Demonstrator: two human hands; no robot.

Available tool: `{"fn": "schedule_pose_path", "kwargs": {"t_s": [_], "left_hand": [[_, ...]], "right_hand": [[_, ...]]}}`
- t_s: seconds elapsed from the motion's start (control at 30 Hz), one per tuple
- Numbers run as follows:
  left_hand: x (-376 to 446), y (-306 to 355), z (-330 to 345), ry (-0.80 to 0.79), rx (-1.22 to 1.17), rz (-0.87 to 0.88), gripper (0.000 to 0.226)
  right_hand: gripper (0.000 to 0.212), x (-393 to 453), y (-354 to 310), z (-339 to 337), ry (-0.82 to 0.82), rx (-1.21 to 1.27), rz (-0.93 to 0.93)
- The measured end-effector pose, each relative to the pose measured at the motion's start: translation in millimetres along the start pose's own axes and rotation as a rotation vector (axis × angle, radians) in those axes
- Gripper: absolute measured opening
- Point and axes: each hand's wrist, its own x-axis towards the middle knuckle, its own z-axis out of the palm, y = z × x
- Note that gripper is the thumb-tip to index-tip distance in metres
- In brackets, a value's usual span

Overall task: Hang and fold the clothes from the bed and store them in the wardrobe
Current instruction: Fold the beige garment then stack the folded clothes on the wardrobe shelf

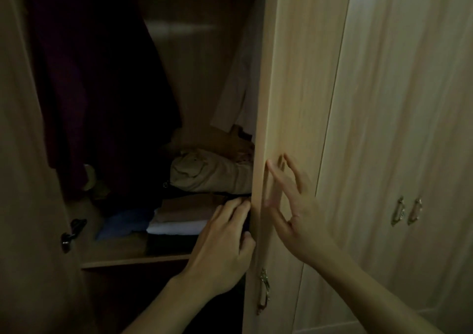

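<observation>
The wardrobe stands open, its inside dim. A stack of folded clothes [179, 213] in brown, white and blue lies on the shelf [133, 259], with a beige bundle [212, 175] on top. My left hand [222, 239] reaches in at the stack's right end, fingers and thumb curled round a dark folded garment [246, 221] beside the door edge. My right hand [294, 205] is outside, fingers spread, fingertips touching the front of the light wooden door [289, 78]. Dark garments [102, 90] and a white one [238, 85] hang above the shelf.
The left door [30, 180] swings open with a dark handle [73, 234]. A metal handle [265, 291] hangs low on the door I touch. Further right are closed doors with two handles [407, 211]. A dark compartment lies under the shelf.
</observation>
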Motion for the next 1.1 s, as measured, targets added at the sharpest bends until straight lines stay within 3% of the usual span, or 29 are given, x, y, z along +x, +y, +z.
{"fn": "schedule_pose_path", "kwargs": {"t_s": [0.33,0.73,1.1], "left_hand": [[9.6,-93.8,6.5,-0.023,-0.050,-0.096,0.065],[29.0,-131.7,-3.2,-0.052,0.013,-0.134,0.064],[59.1,-152.2,-4.5,-0.014,0.110,-0.253,0.076]], "right_hand": [[0.100,31.2,1.7,77.1,-0.136,-0.232,0.154],[0.092,52.3,14.9,123.3,-0.045,-0.335,0.083],[0.092,83.8,32.6,164.4,-0.106,-0.599,0.087]]}}
